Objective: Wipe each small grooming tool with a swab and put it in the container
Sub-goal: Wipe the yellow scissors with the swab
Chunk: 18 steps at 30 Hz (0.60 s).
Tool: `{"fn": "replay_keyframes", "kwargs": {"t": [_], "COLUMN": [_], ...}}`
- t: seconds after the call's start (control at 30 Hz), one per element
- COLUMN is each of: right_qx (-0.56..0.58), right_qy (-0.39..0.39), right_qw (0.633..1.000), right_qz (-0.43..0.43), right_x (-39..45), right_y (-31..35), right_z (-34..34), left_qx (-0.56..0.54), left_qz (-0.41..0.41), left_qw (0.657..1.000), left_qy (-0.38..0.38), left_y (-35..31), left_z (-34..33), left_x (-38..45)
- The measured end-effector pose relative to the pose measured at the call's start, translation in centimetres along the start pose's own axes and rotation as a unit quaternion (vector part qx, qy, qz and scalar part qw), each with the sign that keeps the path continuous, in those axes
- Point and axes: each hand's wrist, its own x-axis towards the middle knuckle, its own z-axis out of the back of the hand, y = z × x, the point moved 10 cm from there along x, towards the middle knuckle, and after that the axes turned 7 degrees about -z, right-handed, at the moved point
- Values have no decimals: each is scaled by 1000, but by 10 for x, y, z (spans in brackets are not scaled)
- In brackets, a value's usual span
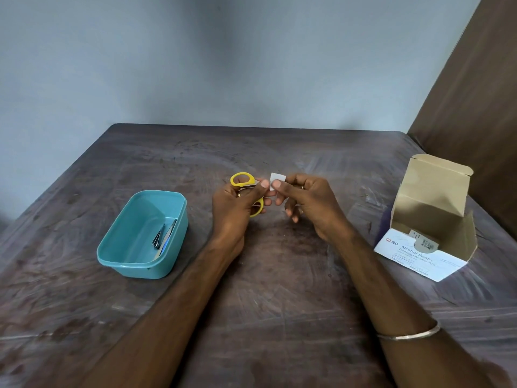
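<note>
Small scissors with yellow handles [242, 179] are gripped in my left hand [234, 210] above the middle of the table; one handle loop sticks out at the top and another shows below my fingers, while the blades are hidden by both hands. My right hand [309, 203] pinches a small white swab [277, 179] between thumb and forefinger, right against my left thumb. The teal plastic container [170, 249] sits to the left of my hands. Inside it lie a metal nail clipper [158, 238] and another slim metal tool [167, 236].
An open white and cardboard box of alcohol swabs [428, 222] stands at the right, flap raised, with packets inside. The dark wooden table [279, 289] meets a grey wall at the back. A brown panel rises at the far right.
</note>
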Motion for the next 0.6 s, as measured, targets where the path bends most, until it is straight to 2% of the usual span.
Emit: {"fn": "replay_keyframes", "kwargs": {"t": [0.43,0.6], "right_qx": [-23,-20], "right_qy": [-3,-3], "right_qw": [999,1000], "right_qz": [29,6], "right_x": [-1,2], "right_y": [5,2], "right_z": [0,-2], "left_qx": [10,11], "left_qz": [28,35], "left_qw": [1000,999], "left_qy": [7,15], "left_y": [6,7], "left_z": [0,-1], "left_x": [-1,-1]}}
